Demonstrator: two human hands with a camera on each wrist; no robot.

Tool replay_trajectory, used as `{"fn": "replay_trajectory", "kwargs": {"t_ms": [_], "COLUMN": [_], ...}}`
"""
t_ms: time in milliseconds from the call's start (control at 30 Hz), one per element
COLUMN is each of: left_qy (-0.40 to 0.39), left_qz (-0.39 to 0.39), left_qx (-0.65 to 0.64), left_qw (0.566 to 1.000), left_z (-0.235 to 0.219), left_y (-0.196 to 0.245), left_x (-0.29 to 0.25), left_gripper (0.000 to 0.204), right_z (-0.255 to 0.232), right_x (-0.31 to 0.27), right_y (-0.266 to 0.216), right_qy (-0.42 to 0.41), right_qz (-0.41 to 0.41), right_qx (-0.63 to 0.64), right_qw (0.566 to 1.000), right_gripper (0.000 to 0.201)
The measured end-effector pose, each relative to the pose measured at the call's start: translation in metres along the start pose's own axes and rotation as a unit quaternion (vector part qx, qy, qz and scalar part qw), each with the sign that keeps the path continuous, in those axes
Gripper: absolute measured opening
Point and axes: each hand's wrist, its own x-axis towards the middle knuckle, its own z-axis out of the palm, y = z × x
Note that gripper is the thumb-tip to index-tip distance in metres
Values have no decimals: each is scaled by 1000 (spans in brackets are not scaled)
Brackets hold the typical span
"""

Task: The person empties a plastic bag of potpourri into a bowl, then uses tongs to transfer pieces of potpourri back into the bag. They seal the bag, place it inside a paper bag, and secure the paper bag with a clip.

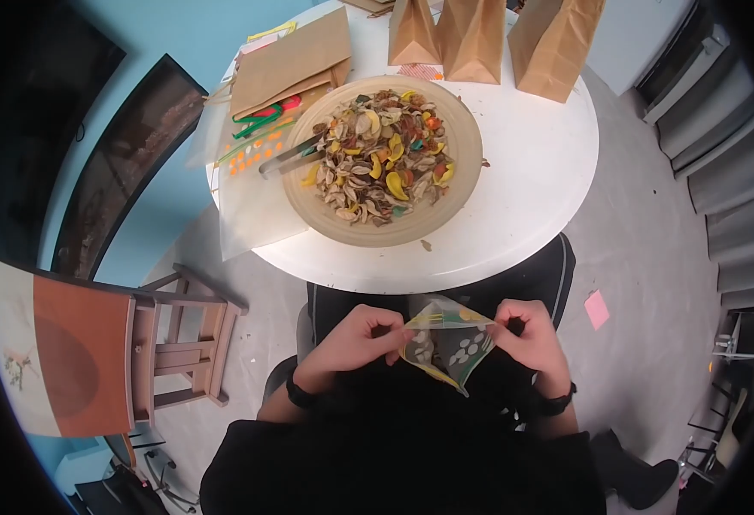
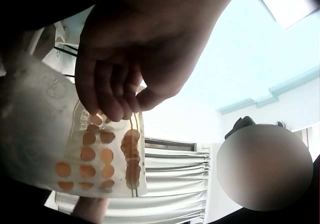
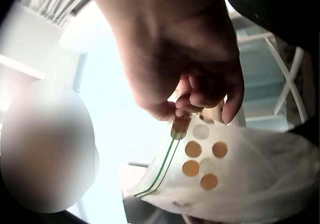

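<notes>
In the head view a zip bag (image 1: 459,348) is held over the lap, its mouth spread into a diamond facing up. My left hand (image 1: 355,337) pinches the mouth's left corner between thumb and fingers, and my right hand (image 1: 533,339) pinches the right corner. The left wrist view has the left hand (image 2: 137,54) gripping the rim beside yellow zip lines, with brown-orange dots on the bag's wall (image 2: 97,156). Green zip lines run along the bag's mouth (image 3: 165,166) in the right wrist view, below the right hand (image 3: 187,66). Pale dots show inside the bag.
On the white round table (image 1: 523,184) sits a wide tan dish (image 1: 308,202) heaped with dried petals and coloured pieces (image 1: 386,159). Metal tongs (image 1: 291,157) lean on its left rim. Flat paper bags (image 1: 295,64) and dotted zip bags (image 1: 257,159) lie left; upright paper bags (image 1: 471,39) stand behind.
</notes>
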Motion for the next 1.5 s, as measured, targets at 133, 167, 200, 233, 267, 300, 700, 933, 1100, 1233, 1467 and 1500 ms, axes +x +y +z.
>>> {"fn": "replay_trajectory", "kwargs": {"t_ms": [133, 167, 200, 233, 267, 300, 700, 933, 1100, 1233, 1467, 1500], "left_qy": [-37, -52, -68, -67, -65, -63, 90, -67, 120, 9, 153, 156], "left_qz": [16, 24, 32, 38, 44, 50, 32, 158, 202, 274, 85, 67], "left_qx": [75, 79, 84, 79, 75, 71, -108, -335, -246, -419, -270, -269], "left_qw": [996, 995, 994, 994, 994, 994, 990, 926, 940, 865, 947, 948], "left_z": [6, 7, 8, 8, 8, 6, -27, -8, -30, -25, -30, -30], "left_y": [8, 9, 10, 12, 14, 16, 8, 12, -40, -7, -20, -22], "left_x": [4, 6, 8, 8, 8, 8, 9, -9, -24, -17, -18, -17], "left_gripper": [25, 24, 24, 23, 22, 21, 29, 51, 84, 66, 38, 36], "right_z": [6, 9, 13, 23, 33, 41, 45, 18, -2, 6, -3, -6], "right_x": [9, 10, 11, 15, 18, 20, 30, 54, 54, 50, 31, 26], "right_y": [-62, -78, -88, -91, -92, -88, -120, -171, -163, -123, -51, -45], "right_qy": [112, 60, 8, -68, -144, -154, -266, -163, -124, -62, -58, -42], "right_qz": [-150, -200, -248, -261, -272, -269, -381, -300, 12, 35, -70, -63], "right_qx": [-170, -147, -123, -110, -96, -138, -197, -156, 23, 248, 564, 555], "right_qw": [967, 967, 961, 957, 947, 941, 863, 927, 992, 966, 821, 829], "right_gripper": [19, 21, 23, 26, 30, 37, 21, 16, 42, 50, 62, 60]}}
